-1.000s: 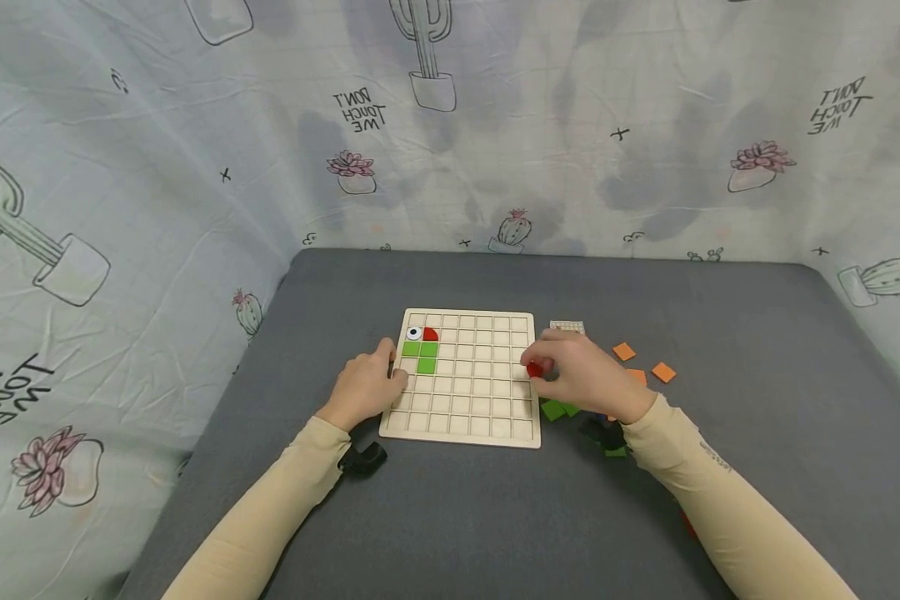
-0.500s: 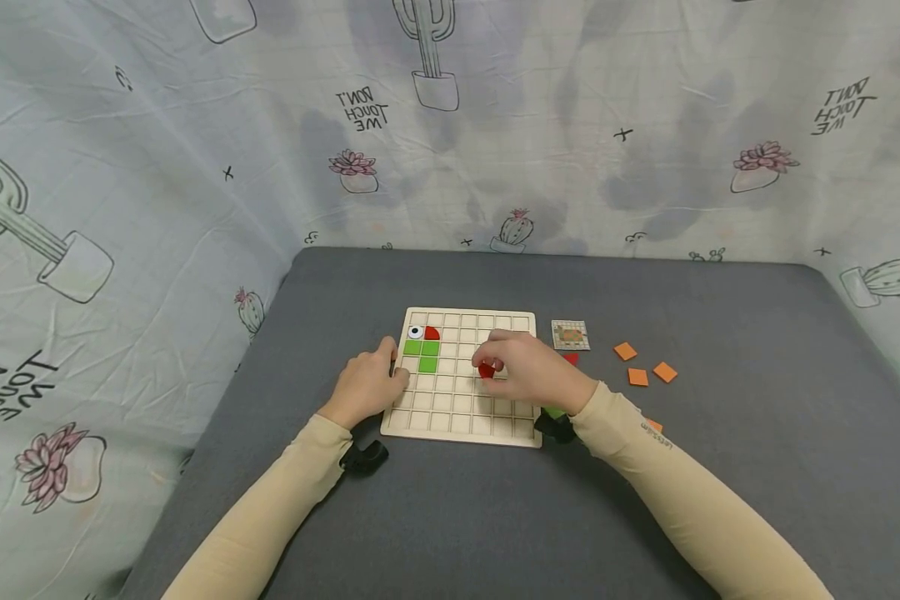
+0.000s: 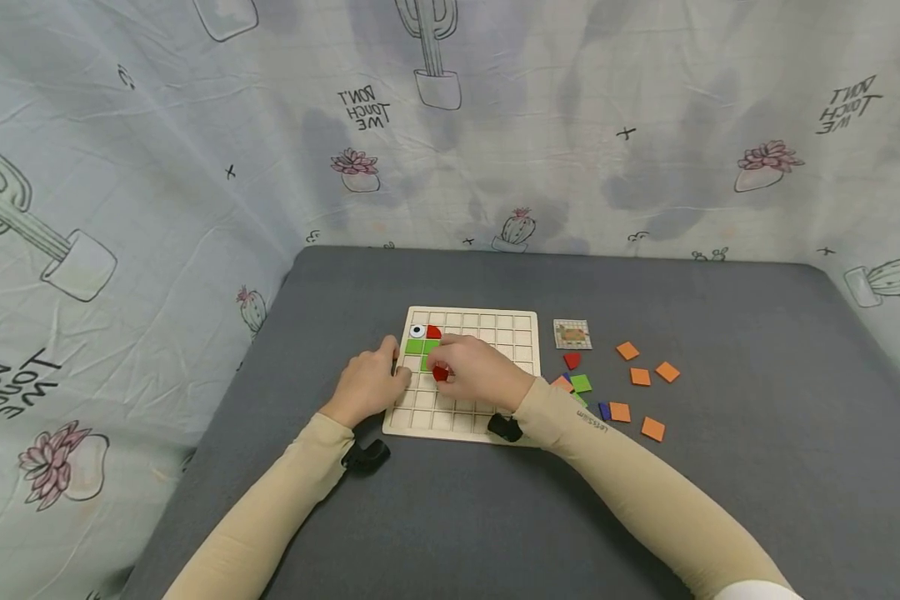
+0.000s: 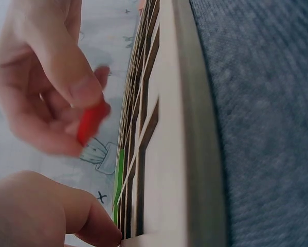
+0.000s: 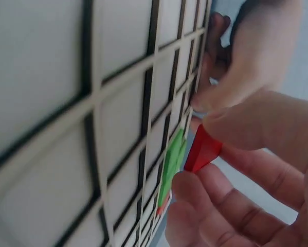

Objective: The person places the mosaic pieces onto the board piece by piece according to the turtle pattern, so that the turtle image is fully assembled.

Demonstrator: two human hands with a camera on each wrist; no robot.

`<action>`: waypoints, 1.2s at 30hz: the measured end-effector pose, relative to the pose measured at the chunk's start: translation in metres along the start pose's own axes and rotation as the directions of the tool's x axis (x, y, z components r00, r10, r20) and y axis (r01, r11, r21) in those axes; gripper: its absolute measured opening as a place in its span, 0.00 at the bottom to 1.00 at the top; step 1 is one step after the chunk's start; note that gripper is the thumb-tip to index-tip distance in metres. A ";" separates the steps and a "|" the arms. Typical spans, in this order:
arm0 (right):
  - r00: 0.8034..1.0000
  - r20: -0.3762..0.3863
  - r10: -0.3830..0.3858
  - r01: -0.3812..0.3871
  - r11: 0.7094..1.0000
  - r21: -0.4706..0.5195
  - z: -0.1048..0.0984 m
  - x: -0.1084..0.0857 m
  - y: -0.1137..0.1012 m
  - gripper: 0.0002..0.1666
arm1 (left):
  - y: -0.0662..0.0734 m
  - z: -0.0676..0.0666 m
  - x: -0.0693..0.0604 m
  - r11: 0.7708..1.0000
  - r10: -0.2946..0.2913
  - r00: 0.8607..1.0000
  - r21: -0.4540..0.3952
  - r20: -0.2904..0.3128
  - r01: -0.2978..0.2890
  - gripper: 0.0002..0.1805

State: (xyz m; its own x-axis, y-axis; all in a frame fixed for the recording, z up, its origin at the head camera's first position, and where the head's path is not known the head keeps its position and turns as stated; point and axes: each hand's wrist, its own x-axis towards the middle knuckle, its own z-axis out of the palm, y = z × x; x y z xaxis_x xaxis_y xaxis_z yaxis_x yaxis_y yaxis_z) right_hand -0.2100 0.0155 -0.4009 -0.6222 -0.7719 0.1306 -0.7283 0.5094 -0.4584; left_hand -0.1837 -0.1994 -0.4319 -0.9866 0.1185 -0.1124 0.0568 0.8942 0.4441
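My right hand is over the left part of a pale wooden grid board. Its thumb and fingers pinch a small red tile, held just above the surface in the right wrist view. At the board's left edge rests my left hand, its thumb touching the rim in the left wrist view; some of its fingers are hidden there. In the upper left cells lie an eye tile, a red rounded tile and green tiles, partly covered by the right hand.
Right of the board lie a small picture card, a red tile, a green tile, a blue tile and several orange tiles. Everything stands on a grey table before a printed cloth.
My right hand has travelled left across the board with the red tile, from its right edge to near the green tiles. The card and loose tiles are uncovered. My left hand has stayed put.
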 end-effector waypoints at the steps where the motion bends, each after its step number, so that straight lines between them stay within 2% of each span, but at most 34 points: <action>1: 1.000 0.002 -0.005 0.005 1.000 -0.003 0.003 0.003 -0.001 0.12 | 0.000 0.000 0.000 1.000 0.000 1.000 0.001 0.002 0.000 0.12; 13: 0.999 0.039 0.017 -0.016 1.000 -0.014 0.014 0.019 -0.009 0.13 | 0.000 0.000 0.000 1.000 0.003 1.000 0.017 0.005 -0.003 0.12; 36: 0.999 0.000 -0.032 0.032 0.997 -0.076 0.019 0.018 -0.010 0.06 | 0.002 -0.001 -0.001 1.000 0.002 1.000 0.008 -0.001 -0.002 0.12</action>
State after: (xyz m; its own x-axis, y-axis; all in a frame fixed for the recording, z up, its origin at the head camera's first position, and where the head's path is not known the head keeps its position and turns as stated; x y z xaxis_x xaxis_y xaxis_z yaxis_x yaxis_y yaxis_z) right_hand -0.2087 -0.0103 -0.4109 -0.5988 -0.7876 0.1452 -0.7672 0.5121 -0.3863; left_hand -0.1826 -0.1987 -0.4300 -0.9866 0.1196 -0.1106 0.0598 0.8975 0.4369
